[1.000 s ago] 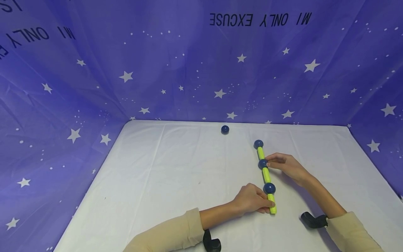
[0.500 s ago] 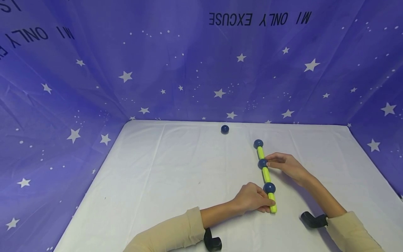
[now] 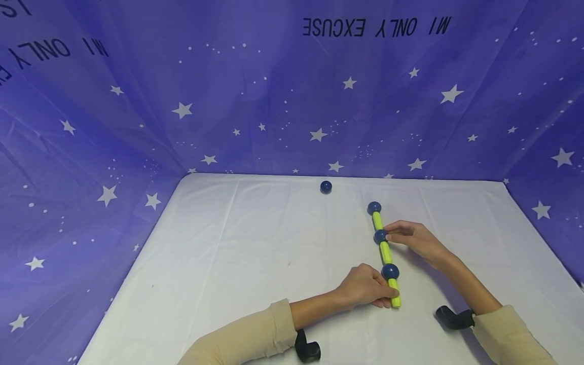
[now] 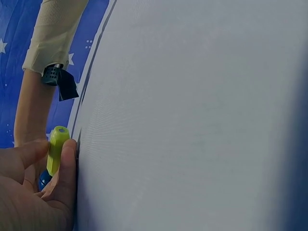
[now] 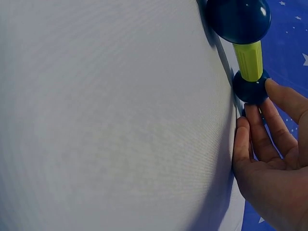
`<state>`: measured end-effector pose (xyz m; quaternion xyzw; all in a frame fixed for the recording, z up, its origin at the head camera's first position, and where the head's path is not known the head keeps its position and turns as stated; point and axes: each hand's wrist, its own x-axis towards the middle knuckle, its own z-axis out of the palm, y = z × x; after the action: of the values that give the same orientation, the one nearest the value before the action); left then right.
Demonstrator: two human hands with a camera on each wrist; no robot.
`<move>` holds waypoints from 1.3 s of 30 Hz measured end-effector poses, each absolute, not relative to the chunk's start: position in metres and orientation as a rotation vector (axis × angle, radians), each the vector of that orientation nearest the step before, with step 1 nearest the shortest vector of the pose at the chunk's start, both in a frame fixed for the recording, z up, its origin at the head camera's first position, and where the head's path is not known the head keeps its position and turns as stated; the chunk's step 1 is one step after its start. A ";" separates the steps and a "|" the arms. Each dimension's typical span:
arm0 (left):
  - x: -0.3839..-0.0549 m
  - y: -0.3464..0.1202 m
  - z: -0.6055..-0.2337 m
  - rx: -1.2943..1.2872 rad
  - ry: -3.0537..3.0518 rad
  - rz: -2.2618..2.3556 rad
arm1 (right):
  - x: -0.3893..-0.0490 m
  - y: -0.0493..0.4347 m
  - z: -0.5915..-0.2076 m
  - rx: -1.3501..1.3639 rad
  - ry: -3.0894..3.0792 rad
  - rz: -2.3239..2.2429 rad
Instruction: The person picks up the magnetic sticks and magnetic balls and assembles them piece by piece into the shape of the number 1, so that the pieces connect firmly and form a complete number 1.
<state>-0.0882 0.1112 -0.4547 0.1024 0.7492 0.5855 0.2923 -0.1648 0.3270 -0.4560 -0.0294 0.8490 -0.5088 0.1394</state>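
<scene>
A chain of blue balls and yellow-green rods lies on the white cloth, running from the far side toward the near edge. My left hand (image 3: 365,286) pinches the nearest yellow-green rod (image 3: 395,300) between thumb and fingers; in the left wrist view that rod (image 4: 58,149) points its free end up, a bit of blue ball (image 4: 44,179) behind it. My right hand (image 3: 420,243) holds the middle blue ball (image 3: 380,236) with thumb and fingertips. The near blue ball (image 3: 390,271) joins two rods, and the far blue ball (image 3: 374,207) ends the chain.
A loose blue ball (image 3: 326,187) sits at the back of the white-covered table (image 3: 255,238). Purple star-printed cloth (image 3: 274,101) walls the back and sides. Black wrist mounts (image 3: 455,318) hang from both beige sleeves.
Hardly anything differs: both hands keep their hold on the chain, and its near rod has shifted very slightly away from the near edge.
</scene>
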 end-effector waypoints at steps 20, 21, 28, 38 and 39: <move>-0.133 0.071 -0.453 0.453 2.227 1.583 | -0.166 0.327 -0.456 -0.074 2.454 -1.459; -0.138 0.068 -0.453 0.454 2.231 1.601 | -0.165 0.326 -0.455 -0.072 2.455 -1.459; -0.170 0.052 -0.446 0.432 2.330 1.672 | -0.164 0.325 -0.454 -0.069 2.447 -1.471; -0.211 0.042 -0.442 0.370 2.471 1.791 | -0.165 0.328 -0.457 -0.073 2.463 -1.454; -0.215 0.041 -0.442 0.362 2.482 1.803 | -0.165 0.328 -0.457 -0.078 2.462 -1.456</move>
<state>-0.2150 0.0413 -0.4425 0.1172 0.8032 0.5834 0.0266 -0.1651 0.3280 -0.4571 -0.0271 0.8521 -0.5037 0.1397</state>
